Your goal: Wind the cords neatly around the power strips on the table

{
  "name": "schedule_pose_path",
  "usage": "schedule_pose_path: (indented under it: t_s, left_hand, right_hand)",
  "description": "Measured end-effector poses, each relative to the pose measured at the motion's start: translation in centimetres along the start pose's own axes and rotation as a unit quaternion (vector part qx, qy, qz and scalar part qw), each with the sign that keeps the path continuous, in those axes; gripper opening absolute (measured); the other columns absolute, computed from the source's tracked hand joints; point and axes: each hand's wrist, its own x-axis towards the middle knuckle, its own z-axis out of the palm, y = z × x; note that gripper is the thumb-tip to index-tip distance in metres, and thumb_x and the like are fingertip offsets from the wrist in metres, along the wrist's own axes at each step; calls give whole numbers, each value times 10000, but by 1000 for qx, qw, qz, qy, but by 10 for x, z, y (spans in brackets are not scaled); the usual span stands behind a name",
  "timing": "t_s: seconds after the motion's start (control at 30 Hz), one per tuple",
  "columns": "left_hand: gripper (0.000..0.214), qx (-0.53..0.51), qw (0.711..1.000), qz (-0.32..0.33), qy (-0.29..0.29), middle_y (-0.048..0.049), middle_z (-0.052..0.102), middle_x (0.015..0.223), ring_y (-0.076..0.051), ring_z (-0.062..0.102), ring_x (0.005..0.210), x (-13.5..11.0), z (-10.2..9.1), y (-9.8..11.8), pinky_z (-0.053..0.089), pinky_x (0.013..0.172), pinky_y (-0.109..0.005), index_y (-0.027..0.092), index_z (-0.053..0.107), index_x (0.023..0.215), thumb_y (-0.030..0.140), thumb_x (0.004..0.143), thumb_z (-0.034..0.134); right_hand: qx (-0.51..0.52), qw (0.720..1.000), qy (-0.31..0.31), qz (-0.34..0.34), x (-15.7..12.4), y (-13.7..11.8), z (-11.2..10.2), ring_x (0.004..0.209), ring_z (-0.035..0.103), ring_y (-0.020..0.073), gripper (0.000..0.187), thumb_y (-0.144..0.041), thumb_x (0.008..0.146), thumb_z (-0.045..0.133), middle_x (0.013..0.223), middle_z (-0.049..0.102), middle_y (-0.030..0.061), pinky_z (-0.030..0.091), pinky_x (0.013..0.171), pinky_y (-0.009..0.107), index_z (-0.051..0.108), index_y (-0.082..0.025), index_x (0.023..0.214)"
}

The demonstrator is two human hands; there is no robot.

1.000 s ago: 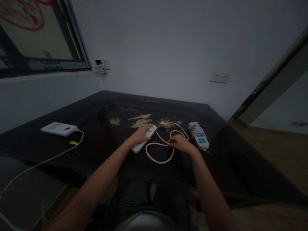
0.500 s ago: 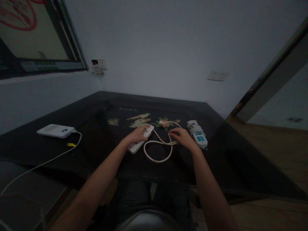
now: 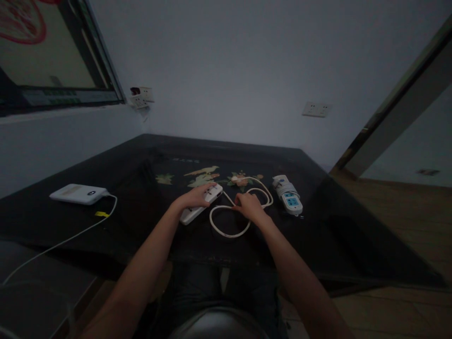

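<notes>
A white power strip (image 3: 191,215) lies at a slant on the dark table, and my left hand (image 3: 195,197) is wrapped over it from the left. Its sockets show partly between and beyond my fingers. From its far end runs a cream power cord (image 3: 229,236), looped on the tabletop. My right hand (image 3: 249,207) is closed on the cord just right of the strip, thumb and fingertips pinched together over it. Part of the cord passes out of sight beneath this hand. A second power strip (image 3: 292,202) with blue sockets, its cord wound round it, lies to the right.
On the left of the table (image 3: 137,226) lies a white power bank (image 3: 78,193) with a thin white cable (image 3: 76,235) hanging over the front edge. A yellow tag (image 3: 102,214) is beside that cable. Wall sockets (image 3: 317,109) are mounted behind the table.
My right hand has moved left along the table, nearer the held strip, and now pinches the cord there. My left hand stays on the power strip. The view has shifted slightly.
</notes>
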Motion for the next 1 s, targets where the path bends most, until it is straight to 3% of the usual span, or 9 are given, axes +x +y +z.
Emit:
schedule_pose_path:
  t_s: [0.13,0.37,0.53,0.63,0.7,0.8,0.87,1.0]
  left_hand:
    - [851,2,1000,1,-29,-143,405,1457,-316,410,1311,-3,-5,-4,303,1091,-424,167,363,1415,170,612,647]
    - [848,67,995,-22,-69,-119,406,1457,-326,401,1307,-9,-14,-10,307,1076,-442,219,337,1442,199,644,625]
    - [859,97,991,-45,-83,-114,446,1427,-330,424,1283,-12,-16,-8,331,1054,-449,244,336,1442,186,638,632]
    - [791,103,993,-35,-35,-116,500,1377,-346,439,1261,-11,-15,-4,344,1034,-474,251,436,1381,208,629,677]
    - [629,101,995,-7,25,-122,547,1317,-351,461,1233,-8,-14,2,341,1024,-498,228,544,1275,242,660,679]
    - [362,92,991,37,85,-134,587,1236,-306,497,1189,0,-8,23,344,1019,-470,173,604,1152,231,800,536]
    - [305,82,991,75,78,-122,617,1168,-266,542,1125,8,1,42,388,980,-410,165,613,1107,199,841,468]
    - [207,68,982,175,-21,-37,674,1015,-204,615,966,24,32,76,445,862,-288,233,655,1001,230,808,580]
  right_hand:
    - [16,999,-26,-20,-3,6,-6,764,613,164,196,-214,806,658,804,682,19,326,712,261,611,-197,996]
    - [54,997,-26,-48,-5,8,-8,694,598,151,170,-117,794,593,744,684,23,317,648,243,666,-194,926]
    - [93,994,24,-48,-3,19,-10,717,604,159,140,-134,771,619,762,688,30,359,644,238,684,-195,879]
    - [121,989,82,-18,-2,42,-18,760,614,161,130,-197,829,572,841,701,42,403,664,239,677,-193,905]
    - [136,984,118,14,-5,61,-25,775,623,167,164,-223,864,524,876,706,59,427,670,247,670,-177,924]
    - [148,976,146,60,-11,86,-33,769,634,175,176,-203,859,512,867,712,78,448,672,256,670,-150,918]
    - [151,974,148,82,-16,97,-35,761,637,176,169,-181,841,524,849,714,73,453,679,259,679,-150,900]
    - [136,971,147,127,-23,110,-36,782,635,194,213,-125,808,515,857,712,70,445,697,282,697,-172,908]
